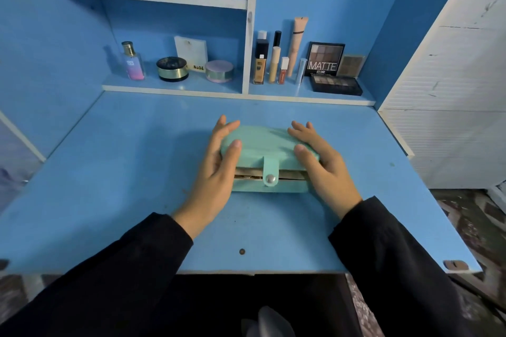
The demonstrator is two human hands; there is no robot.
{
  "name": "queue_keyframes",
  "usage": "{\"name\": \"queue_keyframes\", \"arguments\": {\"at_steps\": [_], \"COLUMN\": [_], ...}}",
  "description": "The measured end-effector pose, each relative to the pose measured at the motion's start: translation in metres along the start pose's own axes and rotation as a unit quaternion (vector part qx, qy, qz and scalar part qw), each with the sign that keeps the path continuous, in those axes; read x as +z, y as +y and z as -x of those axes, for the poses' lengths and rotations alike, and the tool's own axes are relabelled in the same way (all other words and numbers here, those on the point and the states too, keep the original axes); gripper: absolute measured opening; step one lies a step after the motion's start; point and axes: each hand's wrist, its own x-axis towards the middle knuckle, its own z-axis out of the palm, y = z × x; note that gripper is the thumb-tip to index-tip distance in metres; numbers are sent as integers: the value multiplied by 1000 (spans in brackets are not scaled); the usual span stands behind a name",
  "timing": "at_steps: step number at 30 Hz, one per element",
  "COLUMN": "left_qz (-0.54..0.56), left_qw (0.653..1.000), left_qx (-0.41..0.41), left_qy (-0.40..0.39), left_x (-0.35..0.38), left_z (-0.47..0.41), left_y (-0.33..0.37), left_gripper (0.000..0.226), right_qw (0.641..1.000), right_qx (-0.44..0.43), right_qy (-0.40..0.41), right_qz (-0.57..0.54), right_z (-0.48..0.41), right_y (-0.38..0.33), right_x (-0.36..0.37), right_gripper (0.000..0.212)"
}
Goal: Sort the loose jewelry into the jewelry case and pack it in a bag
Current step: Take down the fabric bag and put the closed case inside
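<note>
"MATTE" reads in large white letters on the dark eyeshadow palette box (pixel 324 59) propped at the lower shelf's right end; "NUDE" shows in black on a pale card (pixel 192 52) left of the shelf's divider.

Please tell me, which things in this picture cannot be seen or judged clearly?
- Inside of the jewelry case, head view: the lid hides it; only a thin gap shows.
- Loose jewelry and a bag, head view: none visible.
- Sides of the case: covered by the left hand and right hand.
- Small print on the bottles on the shelf: too small.
- Grey thing at the bottom: cut off by the edge.
</note>
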Motion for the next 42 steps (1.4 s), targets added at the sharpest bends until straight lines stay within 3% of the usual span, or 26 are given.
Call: {"name": "queue_keyframes", "arguments": {"at_steps": [3,10,25,31,42], "left_qz": [13,36,6,16,-14], "left_qw": [999,996,996,996,997], "left_qx": [-42,-81,-91,-84,-71], "left_qy": [6,16,2,7,26], "left_x": [1,-2,1,2,3], "left_z": [6,-6,-93,-99,-98], "left_y": [-9,-15,-32,-41,-44], "left_gripper": [31,38,43,37,51], "right_qw": [998,995,994,995,994], "right_qx": [19,87,92,75,59], "right_qy": [0,8,24,39,46], "right_qz": [61,38,45,58,77], "right_z": [11,12,-71,-75,-75], "right_y": [4,1,12,20,25], "right_x": [6,7,1,2,-1], "right_gripper": [42,59,57,54,49]}}
